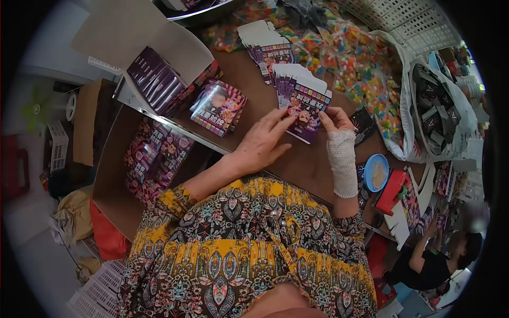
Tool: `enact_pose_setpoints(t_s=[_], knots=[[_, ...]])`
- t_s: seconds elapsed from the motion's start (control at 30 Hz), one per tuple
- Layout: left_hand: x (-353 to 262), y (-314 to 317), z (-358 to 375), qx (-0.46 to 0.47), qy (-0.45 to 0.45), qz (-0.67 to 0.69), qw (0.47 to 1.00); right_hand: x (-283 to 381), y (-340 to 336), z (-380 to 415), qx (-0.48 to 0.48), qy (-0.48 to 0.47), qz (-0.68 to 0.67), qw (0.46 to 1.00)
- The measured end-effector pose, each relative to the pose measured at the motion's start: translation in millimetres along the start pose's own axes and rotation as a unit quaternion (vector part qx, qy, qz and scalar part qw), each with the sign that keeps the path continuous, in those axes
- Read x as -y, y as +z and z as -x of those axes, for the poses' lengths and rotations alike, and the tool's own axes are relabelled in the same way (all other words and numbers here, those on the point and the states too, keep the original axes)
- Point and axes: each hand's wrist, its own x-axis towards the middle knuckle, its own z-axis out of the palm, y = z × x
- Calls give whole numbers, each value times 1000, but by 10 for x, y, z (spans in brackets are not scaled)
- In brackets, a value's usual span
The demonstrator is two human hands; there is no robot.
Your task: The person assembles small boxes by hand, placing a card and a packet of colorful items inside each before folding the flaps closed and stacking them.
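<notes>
A fanned stack of flat purple boxes (309, 103) with white flaps lies on the brown table (233, 62). My right hand (336, 121), with a white knitted sleeve round the wrist, pinches the front box of that stack at its right edge. My left hand (265, 139) rests on the lower left side of the same box, fingers apart. Behind it is another fan of flat purple boxes (273, 53). To the left of my left hand sits a pile of closed purple boxes (217, 106).
Small bags of colourful candy (366, 74) cover the back right. A white sack (442, 106) holds black packets. Purple boxes fill a carton (114, 164) at left. A blue dish (376, 172) and red tape dispenser (391, 192) sit at right. Another person (432, 265) is at lower right.
</notes>
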Motion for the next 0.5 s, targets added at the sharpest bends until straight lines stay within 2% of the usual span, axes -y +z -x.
enact_pose_setpoints(t_s=[0.03, 0.07, 0.1, 0.13, 0.17, 0.2, 0.23, 0.27, 0.3, 0.33, 0.4, 0.43, 0.47, 0.5], knots=[[-29, 5, -15, 2, 5, 4, 1000, 22, -62, 81, 17, 15, -10, 1000], [-59, 20, -13, -80, -26, 94, 992, 32, -126, 157, 35, 33, -21, 999], [-98, 26, -2, -160, -62, 182, 968, -67, -198, 213, 67, 35, -85, 994], [-224, -10, -44, -144, -149, 422, 883, -27, -171, 304, 65, 39, -83, 994], [-246, -32, -45, -147, -154, 423, 881, 56, -92, 401, 29, 27, -10, 999], [-225, -71, -44, -70, -183, 370, 908, 94, -22, 474, -1, 14, 63, 998], [-180, -127, -11, 2, -214, 310, 926, -27, -39, 495, -78, -73, 208, 972], [-143, -38, 15, -46, -108, 238, 964, 71, -7, 469, -109, -239, 377, 888], [-123, 24, 53, -12, -105, 190, 976, 178, 35, 432, -132, -395, 510, 752], [-165, 21, 86, 25, -109, 143, 983, 141, 27, 415, -77, -398, 485, 775], [-264, -27, 109, -5, -92, 181, 979, 4, 118, 408, -10, -384, 401, 832], [-239, -3, 153, -15, -113, 176, 978, 74, 206, 444, -18, -406, 459, 790], [-206, 17, 164, -23, -108, 202, 973, -12, 168, 514, -2, -305, 360, 882], [-178, 16, 185, -30, -98, 228, 968, -87, 114, 564, 13, -193, 256, 947]])
